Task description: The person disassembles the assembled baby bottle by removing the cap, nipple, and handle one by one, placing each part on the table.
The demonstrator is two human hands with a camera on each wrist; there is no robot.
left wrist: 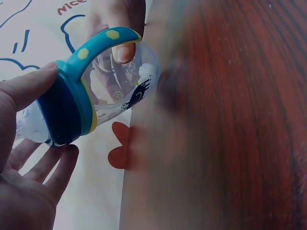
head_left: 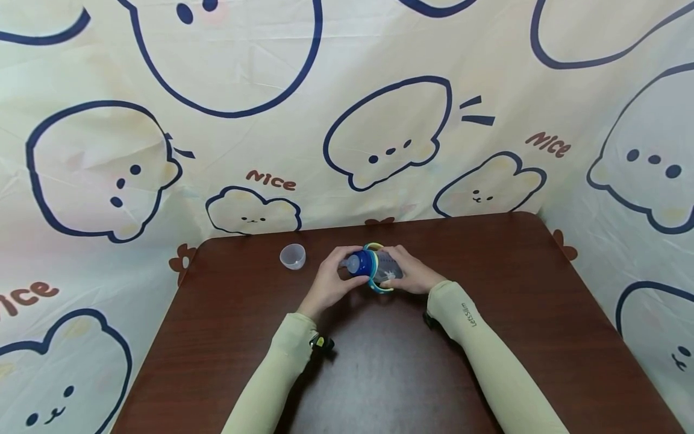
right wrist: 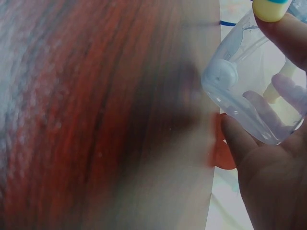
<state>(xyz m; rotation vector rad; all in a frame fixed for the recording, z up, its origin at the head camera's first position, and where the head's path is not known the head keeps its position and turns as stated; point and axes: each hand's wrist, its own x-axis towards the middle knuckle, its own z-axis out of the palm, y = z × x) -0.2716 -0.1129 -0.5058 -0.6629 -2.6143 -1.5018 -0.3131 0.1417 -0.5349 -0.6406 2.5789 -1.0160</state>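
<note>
Sleeves (head_left: pixel 488 355) in pale yellow-green come in from the near edge of the table (head_left: pixel 542 313), and both hands meet over its middle around a bottle (head_left: pixel 374 266).

It is a clear bottle with a dark blue collar (head_left: pixel 364 263) and teal handles dotted yellow (left wrist: pixel 103 45). It is held off the wood, tipped on its side, with its long axis running left to right: the collar and teat end point left, the clear base points right.

Left hand (head_left: pixel 329 282) takes the collar end. The thumb lies over the collar's top and the fingers (left wrist: pixel 48 163) curve under it, so this hand grips the collar. Right hand (head_left: pixel 409 274) takes the body; seen through the plastic in the right wrist view, its fingers (right wrist: pixel 283 91) wrap round the base (right wrist: pixel 240 96), with a fingertip by the yellow end of a handle. Both hands are clamped on the same bottle, one at each end, and neither is nearer than the other: each has its own end.

Left of the hands, well apart and toward the far edge, a small clear cap (head_left: pixel 293 256) sits open side up on the wood. A cartoon-printed cloth (head_left: pixel 217 150) hangs behind and beside the table.
</note>
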